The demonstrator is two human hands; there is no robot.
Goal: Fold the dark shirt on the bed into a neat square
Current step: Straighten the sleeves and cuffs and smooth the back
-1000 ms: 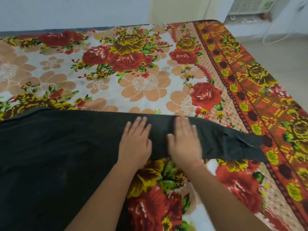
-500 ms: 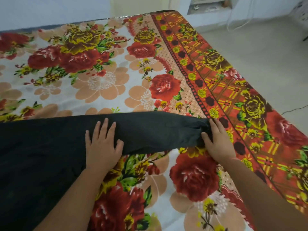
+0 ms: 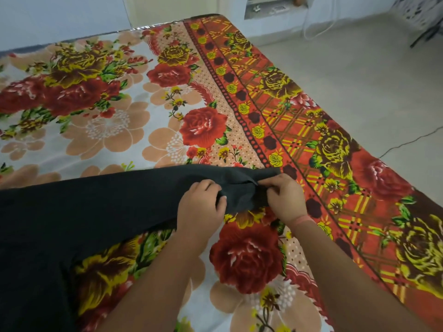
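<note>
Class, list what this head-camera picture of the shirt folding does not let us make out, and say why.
1. Head view: the shirt runs off the left and bottom edges, so its body is unseen.
2. The sleeve end is partly covered by the left hand and right hand.
3. The unit by the far wall is cut off by the top edge.

Even, soft daylight is filling the frame; wide-angle distortion is bending edges at 3 and 9 o'clock; slight softness throughout.

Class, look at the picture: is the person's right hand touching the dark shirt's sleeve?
Touching. The head view shows the right hand pinching the sleeve end of the dark shirt, its fingertips pressed onto the cloth.
</note>
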